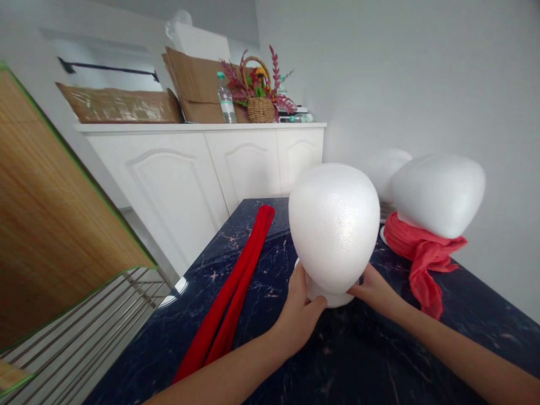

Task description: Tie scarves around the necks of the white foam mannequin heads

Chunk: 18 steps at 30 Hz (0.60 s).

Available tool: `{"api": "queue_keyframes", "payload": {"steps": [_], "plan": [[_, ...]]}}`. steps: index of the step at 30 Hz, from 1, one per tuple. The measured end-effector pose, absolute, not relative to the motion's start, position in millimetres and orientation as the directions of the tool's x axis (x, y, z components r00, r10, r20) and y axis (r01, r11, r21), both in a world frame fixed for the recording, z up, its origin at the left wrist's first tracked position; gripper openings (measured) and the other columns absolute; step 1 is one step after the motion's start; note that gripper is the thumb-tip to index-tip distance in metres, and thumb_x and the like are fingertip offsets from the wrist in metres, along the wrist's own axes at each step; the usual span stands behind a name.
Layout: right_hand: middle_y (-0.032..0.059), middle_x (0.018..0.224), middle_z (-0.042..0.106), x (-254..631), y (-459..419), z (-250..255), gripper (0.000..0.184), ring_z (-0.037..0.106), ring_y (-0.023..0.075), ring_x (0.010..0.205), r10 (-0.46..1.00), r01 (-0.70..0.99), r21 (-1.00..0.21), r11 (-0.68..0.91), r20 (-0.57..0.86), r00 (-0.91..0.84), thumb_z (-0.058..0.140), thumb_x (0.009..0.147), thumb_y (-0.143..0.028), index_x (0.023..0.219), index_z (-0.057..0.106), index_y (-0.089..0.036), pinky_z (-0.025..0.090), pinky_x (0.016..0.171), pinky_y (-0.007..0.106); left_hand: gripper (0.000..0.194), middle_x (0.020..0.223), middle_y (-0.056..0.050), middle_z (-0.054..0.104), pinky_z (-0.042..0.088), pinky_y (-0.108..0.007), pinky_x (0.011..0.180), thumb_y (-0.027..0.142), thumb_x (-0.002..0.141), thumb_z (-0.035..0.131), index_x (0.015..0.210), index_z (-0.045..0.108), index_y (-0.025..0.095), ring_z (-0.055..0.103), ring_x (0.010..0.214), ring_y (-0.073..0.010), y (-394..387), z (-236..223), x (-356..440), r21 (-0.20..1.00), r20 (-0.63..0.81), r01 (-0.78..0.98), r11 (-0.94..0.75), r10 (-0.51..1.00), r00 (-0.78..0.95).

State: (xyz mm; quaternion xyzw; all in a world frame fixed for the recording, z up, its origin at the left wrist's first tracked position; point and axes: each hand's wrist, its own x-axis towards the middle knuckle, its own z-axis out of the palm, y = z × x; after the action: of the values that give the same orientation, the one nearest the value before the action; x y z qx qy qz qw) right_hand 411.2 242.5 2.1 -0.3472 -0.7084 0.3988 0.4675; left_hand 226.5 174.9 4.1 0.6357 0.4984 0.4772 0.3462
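A white foam mannequin head stands upright on the dark blue marbled table. Low on its left side, my left hand grips the neck and base, thumb in front. My right hand holds the same base from the right; some of its fingers are hidden behind the foam. To the left lies a long folded red scarf, partly covered by my left forearm. Beyond my right hand, another foam head wears a coral-red scarf tied round its neck, one end hanging down.
A third white foam head stands behind the scarfed one, by the wall. At left are a wooden board and a metal wire rack. White cabinets at the back carry cardboard boxes, a bottle and a flower basket.
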Motion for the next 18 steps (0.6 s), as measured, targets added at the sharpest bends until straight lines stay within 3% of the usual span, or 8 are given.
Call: {"api": "queue_keyframes", "payload": {"steps": [3, 7, 9, 12, 15, 17, 18], "plan": [[0.0125, 0.128, 0.056, 413, 247, -9, 0.068, 0.052, 0.0309, 0.119, 0.87, 0.124, -0.885, 0.449, 0.402, -0.286, 0.077, 0.065, -0.042, 0.125, 0.052, -0.021, 0.039, 0.103, 0.052, 0.079, 0.148, -0.006, 0.032, 0.026, -0.048, 0.113, 0.007, 0.072, 0.042, 0.145, 0.018, 0.025, 0.028, 0.136, -0.0269, 182, 4, 227, 0.935, 0.211, 0.277, -0.221, 0.975, 0.065], [0.0107, 0.126, 0.057, 412, 249, -16, 0.057, 0.051, 0.031, 0.12, 0.865, 0.185, -0.859, 0.477, 0.421, -0.273, 0.073, 0.069, -0.041, 0.12, 0.055, -0.022, 0.039, 0.104, 0.051, 0.083, 0.147, -0.005, 0.034, 0.03, -0.049, 0.11, 0.005, 0.065, 0.042, 0.143, 0.023, 0.026, 0.03, 0.135, -0.0276, 184, 7, 226, 0.972, 0.133, 0.19, -0.139, 0.99, 0.045], [0.0103, 0.126, 0.056, 416, 253, -18, 0.058, 0.048, 0.0319, 0.122, 0.864, 0.236, -0.846, 0.477, 0.403, -0.301, 0.071, 0.072, -0.042, 0.124, 0.053, -0.023, 0.036, 0.105, 0.053, 0.082, 0.145, -0.004, 0.038, 0.033, -0.048, 0.108, 0.005, 0.061, 0.041, 0.139, 0.028, 0.026, 0.035, 0.131, -0.0267, 184, 10, 225, 0.987, 0.088, 0.131, -0.093, 0.995, 0.043], [0.0117, 0.136, 0.047, 434, 264, -22, 0.074, 0.041, 0.0329, 0.128, 0.855, 0.334, -0.815, 0.473, 0.333, -0.398, 0.071, 0.073, -0.043, 0.137, 0.04, -0.022, 0.03, 0.109, 0.054, 0.073, 0.134, -0.005, 0.049, 0.035, -0.045, 0.106, 0.004, 0.056, 0.041, 0.127, 0.043, 0.024, 0.043, 0.124, -0.0245, 196, 13, 215, 0.996, 0.035, 0.088, -0.033, 0.999, -0.019], [0.0129, 0.148, 0.031, 458, 276, -28, 0.092, 0.032, 0.0322, 0.134, 0.839, 0.39, -0.801, 0.455, 0.239, -0.489, 0.072, 0.072, -0.044, 0.147, 0.022, -0.021, 0.023, 0.113, 0.051, 0.063, 0.125, -0.005, 0.055, 0.034, -0.041, 0.107, 0.004, 0.057, 0.042, 0.117, 0.049, 0.022, 0.044, 0.124, -0.0214, 242, 18, 187, 0.951, 0.15, 0.296, -0.084, 0.967, -0.208], [0.0129, 0.151, 0.025, 470, 282, -35, 0.096, 0.027, 0.0323, 0.137, 0.833, 0.418, -0.795, 0.439, 0.186, -0.521, 0.071, 0.073, -0.046, 0.149, 0.016, -0.021, 0.02, 0.114, 0.05, 0.057, 0.127, -0.004, 0.054, 0.038, -0.037, 0.103, 0.006, 0.065, 0.043, 0.12, 0.047, 0.022, 0.045, 0.123, -0.0189, 290, 22, 159, 0.816, 0.29, 0.575, -0.064, 0.906, -0.31], [0.0131, 0.151, 0.024, 473, 283, -39, 0.098, 0.025, 0.0331, 0.138, 0.832, 0.435, -0.788, 0.434, 0.165, -0.53, 0.071, 0.073, -0.046, 0.149, 0.015, -0.021, 0.019, 0.114, 0.051, 0.053, 0.13, -0.005, 0.052, 0.036, -0.036, 0.106, 0.008, 0.07, 0.045, 0.121, 0.047, 0.021, 0.043, 0.125, -0.0194, 316, 25, 143, 0.773, 0.315, 0.633, -0.039, 0.89, -0.33]]}}
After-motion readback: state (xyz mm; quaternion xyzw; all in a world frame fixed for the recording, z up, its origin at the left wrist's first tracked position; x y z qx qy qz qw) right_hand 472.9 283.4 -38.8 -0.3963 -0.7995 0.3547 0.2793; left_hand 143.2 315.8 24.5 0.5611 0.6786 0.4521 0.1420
